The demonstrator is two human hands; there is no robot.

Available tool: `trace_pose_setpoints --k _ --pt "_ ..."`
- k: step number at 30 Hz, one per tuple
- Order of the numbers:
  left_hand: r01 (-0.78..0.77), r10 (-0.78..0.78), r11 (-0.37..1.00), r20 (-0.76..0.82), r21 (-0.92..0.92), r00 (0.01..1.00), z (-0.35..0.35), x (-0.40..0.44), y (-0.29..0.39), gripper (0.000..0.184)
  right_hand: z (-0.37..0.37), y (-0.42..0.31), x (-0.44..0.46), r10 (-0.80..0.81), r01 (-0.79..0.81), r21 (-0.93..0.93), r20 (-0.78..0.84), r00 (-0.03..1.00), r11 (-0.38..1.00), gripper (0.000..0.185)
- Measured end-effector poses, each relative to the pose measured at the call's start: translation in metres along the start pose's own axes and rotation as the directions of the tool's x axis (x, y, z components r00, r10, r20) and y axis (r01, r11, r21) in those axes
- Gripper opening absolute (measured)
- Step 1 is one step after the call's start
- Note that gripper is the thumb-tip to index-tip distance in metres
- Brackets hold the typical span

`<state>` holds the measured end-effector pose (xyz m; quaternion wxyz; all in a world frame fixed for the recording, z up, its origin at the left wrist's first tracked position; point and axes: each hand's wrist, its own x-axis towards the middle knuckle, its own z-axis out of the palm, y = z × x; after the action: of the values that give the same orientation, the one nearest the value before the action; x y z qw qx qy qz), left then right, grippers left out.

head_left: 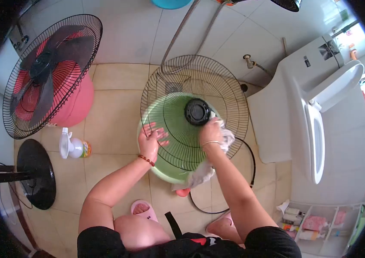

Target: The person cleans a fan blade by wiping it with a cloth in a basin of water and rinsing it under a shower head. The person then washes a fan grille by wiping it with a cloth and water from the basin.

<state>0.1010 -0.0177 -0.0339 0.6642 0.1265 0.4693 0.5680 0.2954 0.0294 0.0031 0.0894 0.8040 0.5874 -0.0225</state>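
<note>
White toilet (277, 116) stands near R edge of the lg blk wire grille (223, 81); grille lies tilted or flat (can't tell) over green basin (166, 175) on floor. Crumpled cloth (201, 174) hangs by basin's R side, below round blk hub (197, 112). R hand (211, 133) has fingers curled on cloth, next to hub; L hand (149, 139) open, fingers spread, empty, at grille's L side

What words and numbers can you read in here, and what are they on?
I can't read any for sure.
Spray bottle: its orange and green label is too small and blurred.
Toilet: two dark stickers, too blurred.
Black shirt: a bit of red and white print, cut off and unclear.
Packets on the rack: too small to read.
</note>
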Motion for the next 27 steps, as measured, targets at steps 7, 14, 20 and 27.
trace_pose_setpoints --k 7,14,20,27 --pt "-0.367 0.363 0.929 0.083 0.037 0.928 -0.001 0.014 0.069 0.026 -0.018 -0.023 -0.093 -0.709 0.637 0.491 -0.055 0.703 0.594 0.034" --pt "-0.807 0.763 0.553 0.263 0.205 0.590 -0.006 0.000 0.119 0.024 0.026 0.049 -0.005 -0.581 0.325 0.585 0.323 0.747 0.743 0.043" --pt "-0.878 0.871 0.239 0.308 0.415 0.383 -0.019 0.003 0.118 0.020 0.057 -0.020 -0.033 -0.291 0.319 0.075 0.637 0.713 0.945 0.092" --pt "-0.843 0.875 0.186 0.305 0.505 0.376 -0.034 -0.006 0.096 0.018 0.079 -0.005 -0.021 -0.217 0.265 -0.046 0.452 0.865 0.963 0.064"
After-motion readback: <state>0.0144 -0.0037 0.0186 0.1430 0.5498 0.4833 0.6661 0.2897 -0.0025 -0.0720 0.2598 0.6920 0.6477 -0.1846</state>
